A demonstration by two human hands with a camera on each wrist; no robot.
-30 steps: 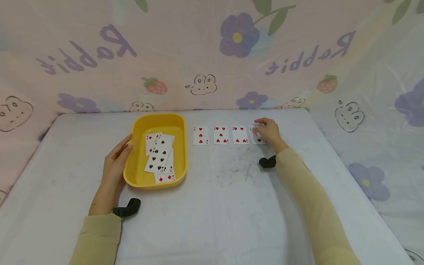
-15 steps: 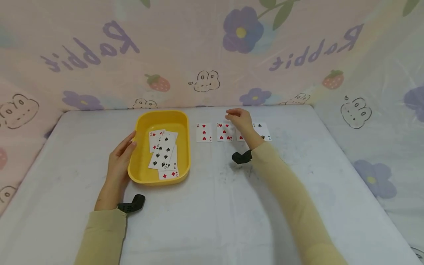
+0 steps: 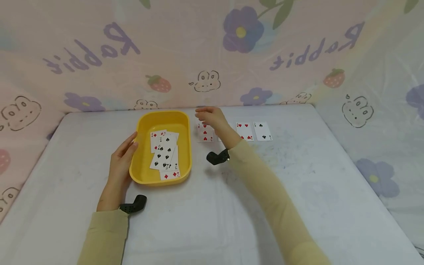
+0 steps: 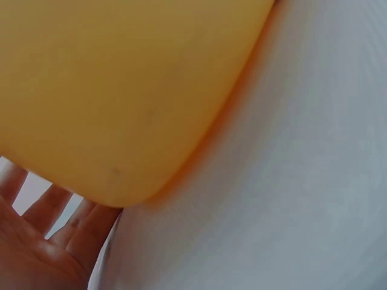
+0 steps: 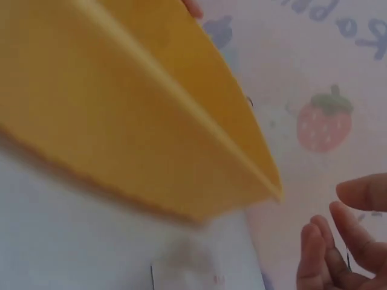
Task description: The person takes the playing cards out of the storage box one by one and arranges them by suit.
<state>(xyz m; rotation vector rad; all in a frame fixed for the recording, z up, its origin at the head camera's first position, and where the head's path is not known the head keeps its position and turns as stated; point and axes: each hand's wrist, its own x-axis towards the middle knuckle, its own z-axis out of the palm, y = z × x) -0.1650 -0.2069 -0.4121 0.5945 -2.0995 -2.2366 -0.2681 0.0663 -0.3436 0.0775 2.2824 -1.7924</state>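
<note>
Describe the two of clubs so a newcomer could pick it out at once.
Start at the yellow tray on the white table. Follow the row of playing cards rightward from it to the last card, the two of clubs. Its black clubs set it apart from the red four of hearts beside it.

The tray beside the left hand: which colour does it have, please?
The tray is plain yellow; the head view shows it best.

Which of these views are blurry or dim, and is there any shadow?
Head view: dim but sharp enough to read the two of clubs, soft shadow beside the right sleeve. Left wrist view: darker, yellow tray soft-edged. Right wrist view: tray blurred, strawberry print hazy.
</note>
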